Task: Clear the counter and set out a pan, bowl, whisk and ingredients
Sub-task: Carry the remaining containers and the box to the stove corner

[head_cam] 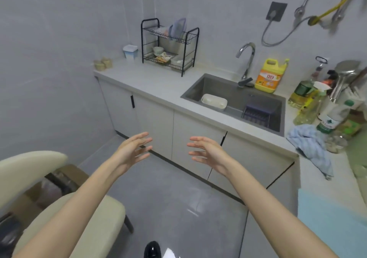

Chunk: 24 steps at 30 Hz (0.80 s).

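Both empty: left hand [132, 150] and right hand [206, 152], fingers spread wide.

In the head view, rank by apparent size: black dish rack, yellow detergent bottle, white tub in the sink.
1. black dish rack
2. yellow detergent bottle
3. white tub
Their distances from the camera look similar.

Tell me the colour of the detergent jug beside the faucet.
Yellow with an orange label, seen in the head view: detergent jug.

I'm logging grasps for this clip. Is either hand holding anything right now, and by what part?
Nothing is held. The left hand and right hand are both open, fingers spread, in the air short of the counter.
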### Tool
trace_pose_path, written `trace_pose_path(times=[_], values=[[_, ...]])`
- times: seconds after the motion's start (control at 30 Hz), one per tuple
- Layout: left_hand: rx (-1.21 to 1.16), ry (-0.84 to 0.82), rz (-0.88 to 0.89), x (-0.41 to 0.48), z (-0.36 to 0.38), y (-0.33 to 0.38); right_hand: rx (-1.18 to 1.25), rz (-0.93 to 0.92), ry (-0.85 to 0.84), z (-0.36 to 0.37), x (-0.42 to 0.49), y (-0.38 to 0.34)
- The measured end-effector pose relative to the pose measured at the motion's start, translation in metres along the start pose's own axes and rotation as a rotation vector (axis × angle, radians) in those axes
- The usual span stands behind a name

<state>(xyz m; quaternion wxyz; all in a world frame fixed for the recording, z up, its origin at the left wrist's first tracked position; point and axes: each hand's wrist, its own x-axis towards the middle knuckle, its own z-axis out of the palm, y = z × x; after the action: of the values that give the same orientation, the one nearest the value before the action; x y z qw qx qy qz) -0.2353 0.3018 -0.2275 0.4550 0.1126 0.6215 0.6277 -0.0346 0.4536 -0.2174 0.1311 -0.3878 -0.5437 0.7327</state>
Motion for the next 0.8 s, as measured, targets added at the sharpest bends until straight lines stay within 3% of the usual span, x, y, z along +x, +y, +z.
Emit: trace_pose_path(times=[0.8], values=[[-0.070,0.278,0.144,0.375,-0.186,0.217,-0.164,-0.056,-0.225,0.178,0.460,-0.198]])
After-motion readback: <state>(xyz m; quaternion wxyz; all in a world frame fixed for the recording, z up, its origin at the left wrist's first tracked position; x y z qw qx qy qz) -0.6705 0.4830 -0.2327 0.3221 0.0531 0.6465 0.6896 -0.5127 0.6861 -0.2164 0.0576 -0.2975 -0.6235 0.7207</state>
